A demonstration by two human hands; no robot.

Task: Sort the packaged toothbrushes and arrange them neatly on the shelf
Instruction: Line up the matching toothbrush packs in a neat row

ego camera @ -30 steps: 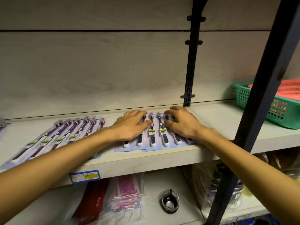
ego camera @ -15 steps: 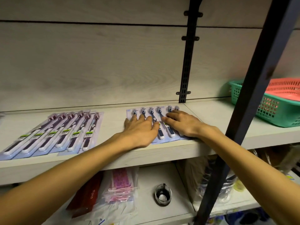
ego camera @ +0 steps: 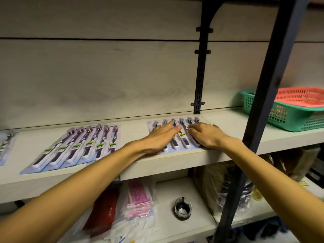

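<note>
A row of several blue packaged toothbrushes lies fanned on the pale shelf, near its front edge. My left hand lies flat on the left packs with fingers straight. My right hand rests flat on the right packs, fingers pointing left. Both hands cover parts of the packs. A second row of several purple packaged toothbrushes lies to the left on the same shelf, apart from both hands.
A green basket with a red basket nested inside stands at the right. Black shelf uprights cross in front. More packs lie at the far left. The lower shelf holds pink packets and a small jar.
Both hands have slid the blue packs a little toward the back of the shelf and stayed flat on them. The view has shifted, and the purple row looks unmoved.
</note>
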